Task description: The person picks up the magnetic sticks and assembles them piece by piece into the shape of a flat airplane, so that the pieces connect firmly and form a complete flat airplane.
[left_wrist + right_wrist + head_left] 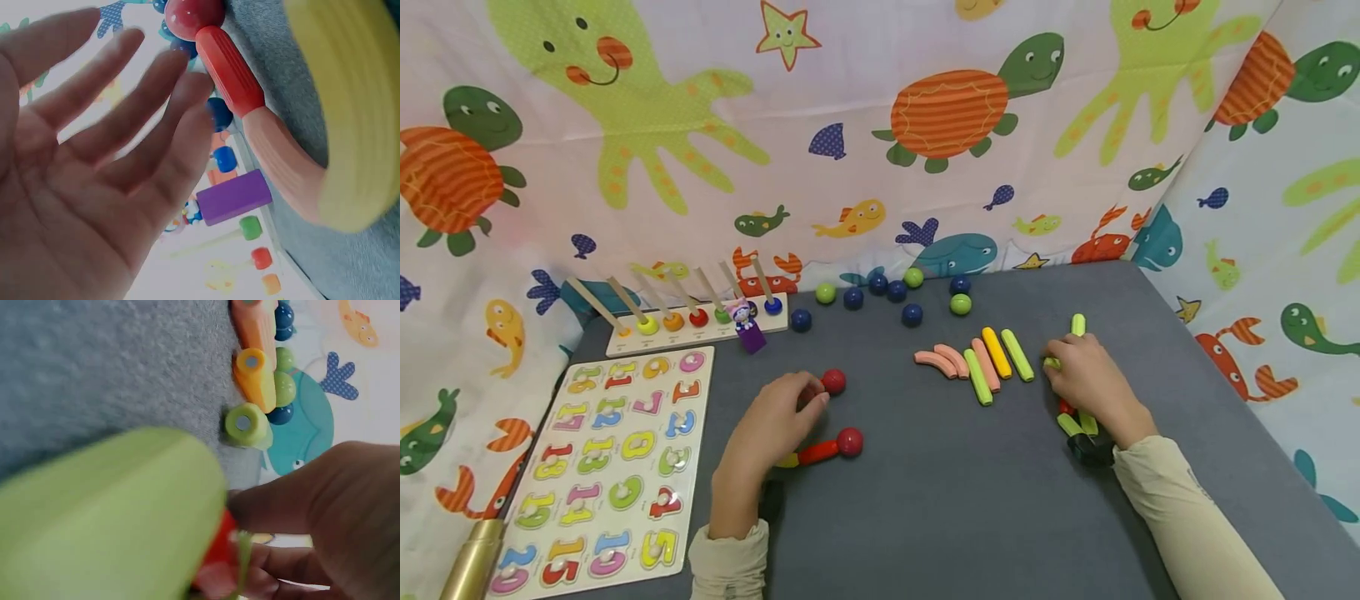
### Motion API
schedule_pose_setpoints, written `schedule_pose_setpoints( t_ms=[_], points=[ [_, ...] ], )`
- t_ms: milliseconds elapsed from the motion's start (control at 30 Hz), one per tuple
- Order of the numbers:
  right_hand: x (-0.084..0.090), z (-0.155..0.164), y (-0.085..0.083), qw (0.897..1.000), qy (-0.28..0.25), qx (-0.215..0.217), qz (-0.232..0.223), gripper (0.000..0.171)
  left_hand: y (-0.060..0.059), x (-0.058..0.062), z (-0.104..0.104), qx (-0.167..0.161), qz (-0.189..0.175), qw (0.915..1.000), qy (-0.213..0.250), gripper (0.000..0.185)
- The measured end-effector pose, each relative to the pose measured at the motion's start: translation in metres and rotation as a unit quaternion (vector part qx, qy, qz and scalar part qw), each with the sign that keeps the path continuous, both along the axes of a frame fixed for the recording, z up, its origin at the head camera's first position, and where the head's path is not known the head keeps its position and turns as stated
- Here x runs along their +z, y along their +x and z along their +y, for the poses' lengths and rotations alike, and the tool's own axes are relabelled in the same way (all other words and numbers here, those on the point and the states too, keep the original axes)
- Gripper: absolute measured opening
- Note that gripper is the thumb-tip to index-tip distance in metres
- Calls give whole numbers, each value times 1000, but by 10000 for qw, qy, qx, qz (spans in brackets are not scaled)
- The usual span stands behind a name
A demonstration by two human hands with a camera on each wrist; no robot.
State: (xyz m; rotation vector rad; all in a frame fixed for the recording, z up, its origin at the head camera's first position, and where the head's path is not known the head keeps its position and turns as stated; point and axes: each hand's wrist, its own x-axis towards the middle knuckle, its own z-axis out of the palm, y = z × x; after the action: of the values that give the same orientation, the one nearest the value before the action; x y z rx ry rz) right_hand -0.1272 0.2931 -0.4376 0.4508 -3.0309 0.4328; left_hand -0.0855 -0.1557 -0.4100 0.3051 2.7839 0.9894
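red ball [833,382] | grey table [925,517] | curtain [865,125] white (sea-creature print)

I see my left hand [778,421] resting on the grey mat [925,517] with its fingertips at a red ball [833,382], a red ball-ended stick [829,447] just beside it, while my right hand [1086,375] covers green sticks [1073,350].
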Motion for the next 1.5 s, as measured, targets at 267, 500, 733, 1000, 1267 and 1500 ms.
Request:
schedule_pose_setpoints(
  t_ms=[267, 500, 733, 1000, 1267, 1500],
  points=[
    [30, -50, -13, 9898, -1391, -267, -120, 21, -15, -9, -2, 591, -64, 9960, -669, 32],
    [19, -140, -33, 9282, -3540, 139, -1136, 21, -20, -24, 8, 853, 54, 9903, -1095, 25],
    [1, -219, -49, 9017, -4030, -80, -1563, 17, -20, -27, 14, 693, 311, 9886, -1302, 27],
    [-12, -255, -55, 9070, -3819, 25, -1772, 20, -20, -27, 12, 691, 202, 9900, -1216, 27],
    [-12, -232, -43, 9076, -3522, 680, -2181, 43, -21, -27, 11, 696, 192, 9906, -1159, 28],
    [-4, -188, -18, 9160, -3181, 1236, -2111, 37, -20, -27, 9, 680, 171, 9917, -1080, 25]
  ],
)
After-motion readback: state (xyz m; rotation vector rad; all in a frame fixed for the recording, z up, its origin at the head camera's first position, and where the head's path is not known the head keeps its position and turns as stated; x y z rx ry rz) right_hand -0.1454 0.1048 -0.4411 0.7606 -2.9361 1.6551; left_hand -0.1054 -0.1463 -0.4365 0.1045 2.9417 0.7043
